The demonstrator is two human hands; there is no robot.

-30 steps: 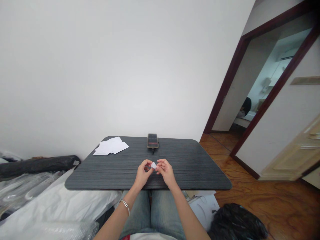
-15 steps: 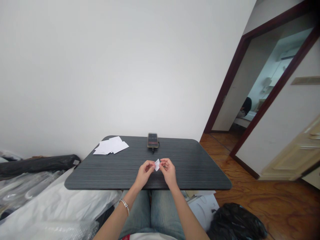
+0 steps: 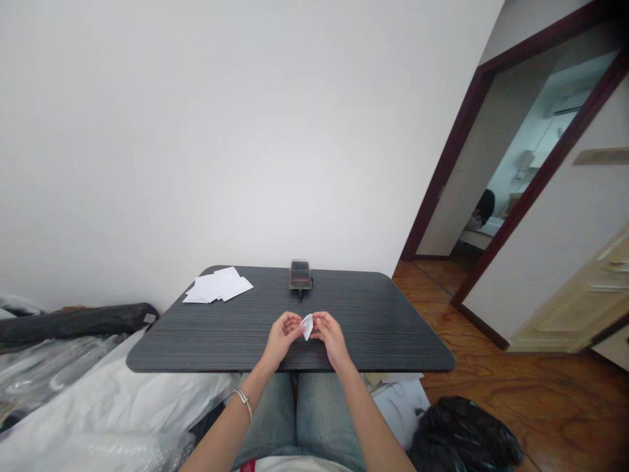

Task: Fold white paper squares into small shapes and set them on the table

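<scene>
A small folded piece of white paper [image 3: 307,326] is pinched between both of my hands just above the dark table [image 3: 383,328], near its front edge. My left hand [image 3: 282,335] grips its left side with curled fingers. My right hand [image 3: 328,334] grips its right side the same way. A silver bracelet sits on my left wrist. Both hands are closed on the paper.
A loose pile of white paper sheets [image 3: 217,286] lies at the table's back left. A phone [image 3: 300,275] stands on a holder at the back middle. Plastic wrap [image 3: 98,406] and a black roll lie left; a black bag [image 3: 464,442] lies right. An open doorway is at right.
The folded paper has turned more upright and looks slightly larger between my fingers. Both hands stayed close together above the table's front edge.
</scene>
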